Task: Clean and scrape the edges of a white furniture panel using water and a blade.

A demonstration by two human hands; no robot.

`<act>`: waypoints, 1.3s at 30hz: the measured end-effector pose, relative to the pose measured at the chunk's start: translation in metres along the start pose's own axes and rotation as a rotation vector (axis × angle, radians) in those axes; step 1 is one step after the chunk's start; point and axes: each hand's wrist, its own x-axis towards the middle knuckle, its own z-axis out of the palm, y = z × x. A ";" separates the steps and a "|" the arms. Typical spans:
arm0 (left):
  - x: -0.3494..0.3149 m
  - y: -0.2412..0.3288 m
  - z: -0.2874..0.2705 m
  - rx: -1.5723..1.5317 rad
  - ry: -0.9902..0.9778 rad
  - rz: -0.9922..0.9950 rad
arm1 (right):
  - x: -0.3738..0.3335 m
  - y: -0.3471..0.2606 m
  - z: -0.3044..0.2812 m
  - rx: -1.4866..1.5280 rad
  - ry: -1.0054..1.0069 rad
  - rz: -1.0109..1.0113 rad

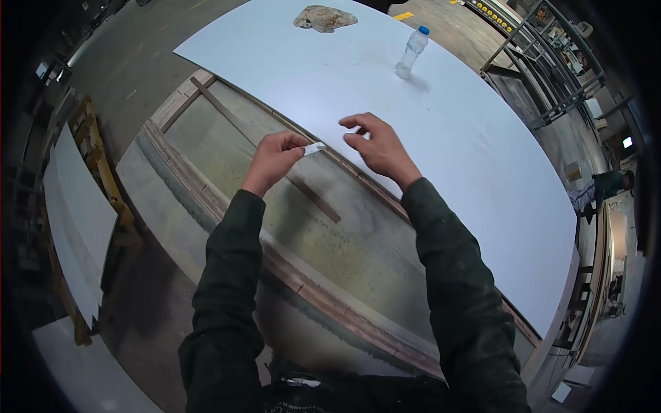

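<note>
White strip (pixel 315 149), pinched between thumb and forefinger of the left hand (pixel 273 161) and projecting toward the right hand (pixel 383 149), whose parted fingers appear empty, is probably best steadied by a firm grip leaving its free end exposed.

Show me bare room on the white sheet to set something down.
Free: the white sheet below the bottle, right of the right sleeve; also between the brownish lump and brown frame. Crowded: the near edge around the right hand and left hand.
</note>
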 end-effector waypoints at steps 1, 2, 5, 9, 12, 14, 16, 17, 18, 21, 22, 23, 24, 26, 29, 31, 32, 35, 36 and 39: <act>0.016 -0.005 0.006 0.051 -0.004 0.036 | 0.019 0.010 0.010 -0.051 -0.018 -0.091; 0.032 -0.011 0.009 0.104 0.010 0.060 | 0.038 0.020 0.021 -0.066 -0.066 -0.087; 0.071 -0.016 0.029 0.132 0.020 0.060 | 0.081 0.063 0.041 -0.175 -0.100 -0.106; 0.099 -0.033 0.014 0.256 0.153 0.036 | 0.121 0.085 0.063 -0.122 -0.183 -0.036; 0.104 -0.048 0.007 0.463 0.267 0.060 | 0.134 0.099 0.074 -0.184 -0.159 -0.033; 0.103 -0.055 0.007 0.452 0.298 0.013 | 0.136 0.108 0.076 -0.234 -0.146 -0.127; 0.096 -0.059 0.009 0.468 0.298 0.017 | 0.134 0.112 0.078 -0.212 -0.156 -0.173; 0.095 -0.060 0.011 0.487 0.303 0.027 | 0.129 0.113 0.078 -0.178 -0.147 -0.195; 0.095 -0.062 0.011 0.482 0.305 0.025 | 0.126 0.113 0.078 -0.143 -0.141 -0.221; 0.092 -0.068 0.014 0.415 0.298 0.073 | 0.133 0.107 0.075 -0.186 -0.175 -0.159; 0.092 -0.070 0.015 0.403 0.295 0.069 | 0.133 0.106 0.074 -0.187 -0.176 -0.158; 0.091 -0.071 0.016 0.392 0.293 0.064 | 0.133 0.104 0.073 -0.207 -0.187 -0.127; 0.090 -0.070 0.019 0.390 0.289 0.065 | 0.132 0.105 0.071 -0.229 -0.196 -0.092; 0.088 -0.067 0.025 0.447 0.279 0.047 | 0.130 0.106 0.070 -0.234 -0.201 -0.080; 0.083 -0.076 0.017 0.237 0.250 0.066 | 0.127 0.103 0.073 -0.129 -0.191 -0.070; 0.079 -0.066 0.014 0.068 0.218 0.035 | 0.122 0.104 0.071 -0.039 -0.165 -0.049; 0.075 -0.062 0.014 -0.099 0.192 -0.002 | 0.119 0.105 0.071 0.229 -0.105 0.036; 0.061 -0.047 0.009 -0.198 0.182 0.033 | 0.112 0.089 0.070 0.661 -0.170 0.216; 0.059 -0.045 0.009 -0.261 0.175 0.072 | 0.109 0.082 0.067 0.675 -0.258 0.280; 0.054 -0.045 -0.001 -0.217 0.159 0.064 | 0.110 0.069 0.068 0.699 -0.338 0.344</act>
